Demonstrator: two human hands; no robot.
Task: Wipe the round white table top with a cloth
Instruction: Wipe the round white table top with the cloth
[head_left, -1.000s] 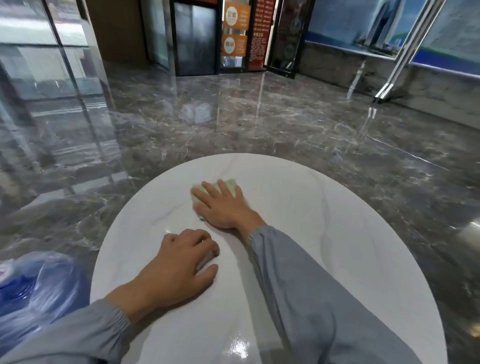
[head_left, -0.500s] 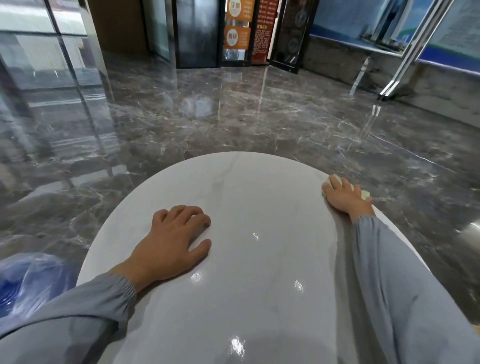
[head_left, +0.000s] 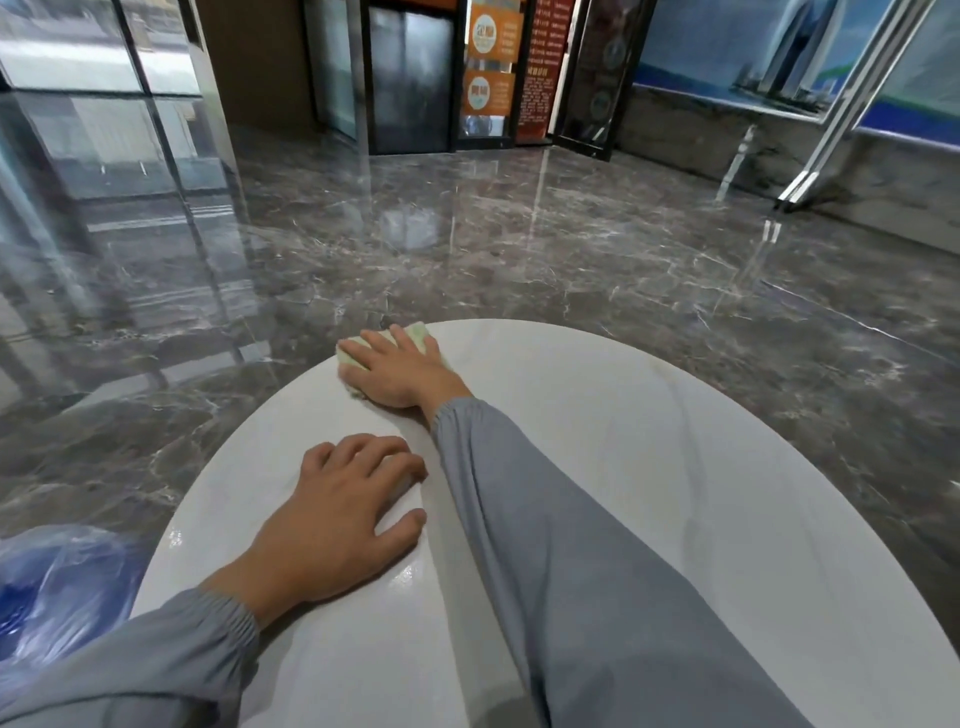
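The right hand lay flat on the pale green cloth at the far left edge of the round white table top; its fingers were straight and a little spread, pressing down; the cloth sat under them and peeked out past the tips; the left hand rested on the table closer in, fingers loosely bent, holding nothing.

Glossy marble-look table top, soft pale-green cloth, polished stone floor.
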